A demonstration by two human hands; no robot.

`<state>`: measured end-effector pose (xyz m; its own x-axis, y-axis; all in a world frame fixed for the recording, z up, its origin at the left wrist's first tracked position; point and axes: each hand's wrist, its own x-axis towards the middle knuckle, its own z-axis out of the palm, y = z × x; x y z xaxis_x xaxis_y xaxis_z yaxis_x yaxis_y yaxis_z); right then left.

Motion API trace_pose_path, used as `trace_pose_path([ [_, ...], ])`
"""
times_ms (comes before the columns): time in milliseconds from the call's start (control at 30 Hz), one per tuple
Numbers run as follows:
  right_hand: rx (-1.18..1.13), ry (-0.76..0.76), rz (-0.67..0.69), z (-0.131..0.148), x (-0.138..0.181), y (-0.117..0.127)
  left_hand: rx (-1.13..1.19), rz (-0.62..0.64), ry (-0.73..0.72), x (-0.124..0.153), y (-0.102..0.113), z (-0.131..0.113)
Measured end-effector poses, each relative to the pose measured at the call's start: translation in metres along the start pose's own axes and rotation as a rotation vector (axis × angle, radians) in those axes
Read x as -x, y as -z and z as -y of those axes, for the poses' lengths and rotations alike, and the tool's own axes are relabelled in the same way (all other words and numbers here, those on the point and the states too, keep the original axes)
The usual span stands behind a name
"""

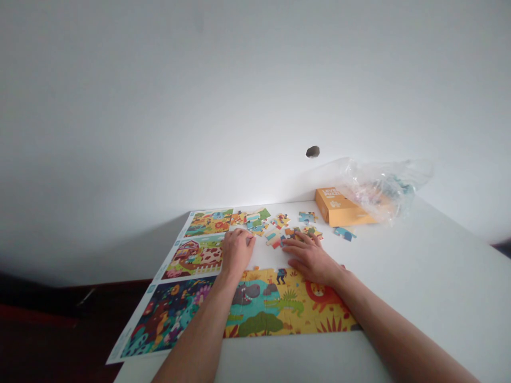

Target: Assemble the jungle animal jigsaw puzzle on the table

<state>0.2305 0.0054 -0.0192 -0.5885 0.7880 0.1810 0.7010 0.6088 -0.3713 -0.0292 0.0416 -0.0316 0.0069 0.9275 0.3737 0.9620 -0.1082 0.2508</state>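
My left hand (238, 249) rests at the right edge of the picture sheet (181, 274), its fingers curled together. Whatever may be between the fingertips is too hidden to name. My right hand (309, 258) lies palm down with fingers apart, its fingertips touching loose jigsaw pieces (311, 232). Below both hands lies a joined section of jigsaw puzzle (289, 306) with a hippo, a crocodile and a lion; my forearms cover its left and right parts. More loose pieces (257, 221) are scattered behind my hands, some overlapping.
A yellow puzzle box (337, 207) stands against the wall at the back right, partly under a clear plastic bag (393, 189) with things inside. A blue piece (345, 233) lies before the box. The white table (423, 298) meets a white wall with a hole (313, 152).
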Motion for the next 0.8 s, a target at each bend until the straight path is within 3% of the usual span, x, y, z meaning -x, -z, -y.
trace_pose_path([
  [133,0.001,0.011,0.000,-0.0010,-0.0006,-0.0009,-0.020,-0.021,-0.046,0.0009,0.0018,-0.0021],
  [367,-0.014,-0.002,-0.007,-0.0014,-0.0005,-0.0010,-0.086,-0.036,0.074,0.0002,-0.0001,0.0006],
  [800,-0.012,-0.003,-0.017,-0.0004,-0.0005,0.0002,-0.055,-0.007,0.047,0.0007,0.0039,-0.0037],
])
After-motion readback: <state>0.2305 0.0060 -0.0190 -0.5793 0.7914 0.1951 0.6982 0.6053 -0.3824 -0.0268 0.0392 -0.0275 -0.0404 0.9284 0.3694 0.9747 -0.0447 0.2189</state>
